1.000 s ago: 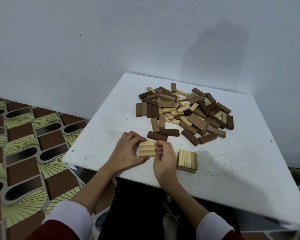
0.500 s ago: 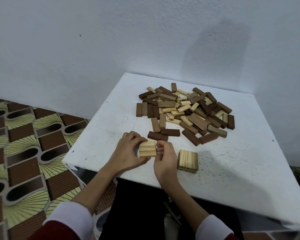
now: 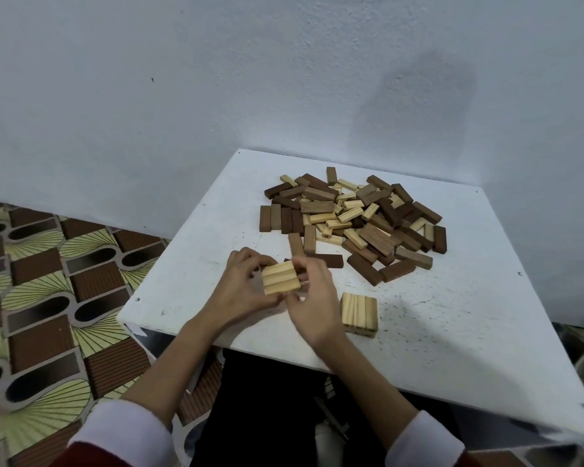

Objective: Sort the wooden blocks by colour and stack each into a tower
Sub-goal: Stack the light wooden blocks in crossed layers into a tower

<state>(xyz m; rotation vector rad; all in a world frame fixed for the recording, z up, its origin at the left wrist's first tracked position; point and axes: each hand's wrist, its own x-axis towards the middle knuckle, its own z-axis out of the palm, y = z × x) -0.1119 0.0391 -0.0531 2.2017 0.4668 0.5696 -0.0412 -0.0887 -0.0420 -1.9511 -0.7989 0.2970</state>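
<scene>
Three pale wooden blocks held side by side as one layer (image 3: 281, 277) sit between my two hands, lifted slightly and tilted above the white table (image 3: 452, 332). My left hand (image 3: 240, 288) grips the layer's left end; my right hand (image 3: 314, 298) pinches its right end. To the right stands a short pale stack (image 3: 358, 313) near the table's front edge. A mixed pile of dark brown, mid brown and pale blocks (image 3: 354, 220) lies at the back of the table.
A single dark block (image 3: 327, 260) lies just behind my right hand. The table stands against a white wall (image 3: 216, 79). A patterned floor (image 3: 48, 281) spreads to the left, beyond the table's left edge.
Both hands have lifted the three pale blocks off the table and tilted them; the right hand's fingers now reach over the layer's right end. The pale stack and the pile are unmoved.
</scene>
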